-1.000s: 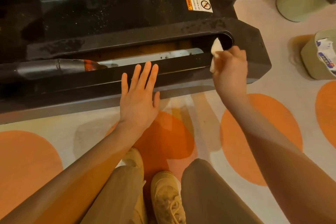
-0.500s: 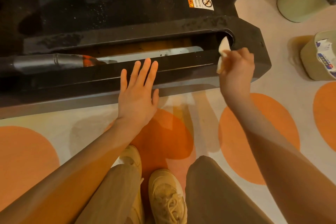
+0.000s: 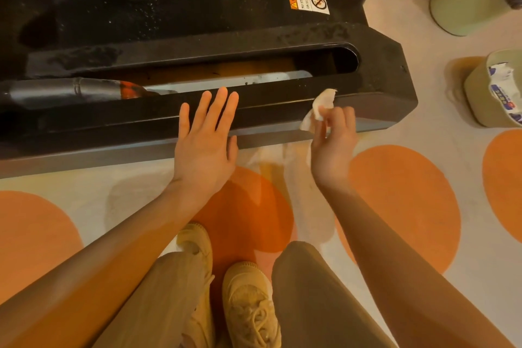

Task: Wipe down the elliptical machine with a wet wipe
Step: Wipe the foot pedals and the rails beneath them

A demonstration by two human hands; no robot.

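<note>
The right hand [image 3: 333, 147] pinches a crumpled wet wipe [image 3: 320, 109] between thumb and fingertips, the wad standing just above the fingers and in front of the outer wall of the elliptical machine's black base [image 3: 282, 102]. Whether the wipe touches that wall cannot be told. The left hand [image 3: 204, 138] is flat and released, fingers straight and spread, their tips laid on the top edge of the same wall.

The wipe looks limp, thin and damp — it should bunch to any shape and weigh next to nothing, so a light pinch at its gathered middle is enough. A small wad gives little wiping face; refolding it would likely serve better on the long rail. The base is rigid moulded plastic, probably slick where wet, and too heavy to shift under a wiping hand.

Beyond the left fingertips runs a long open slot [image 3: 324, 62] in the base, with a grey metal tube [image 3: 70, 90] and a pale track lying inside. Specks and smears show on the black top surface beyond it, near a warning sticker [image 3: 309, 0].

Well to the right of the right hand stands a small beige bin [image 3: 477, 104] holding white crumpled packaging with blue print — likely spent wipes or wrappers. Farther off stands a pale green pot [image 3: 463, 5]; its contents are cut off.
</note>
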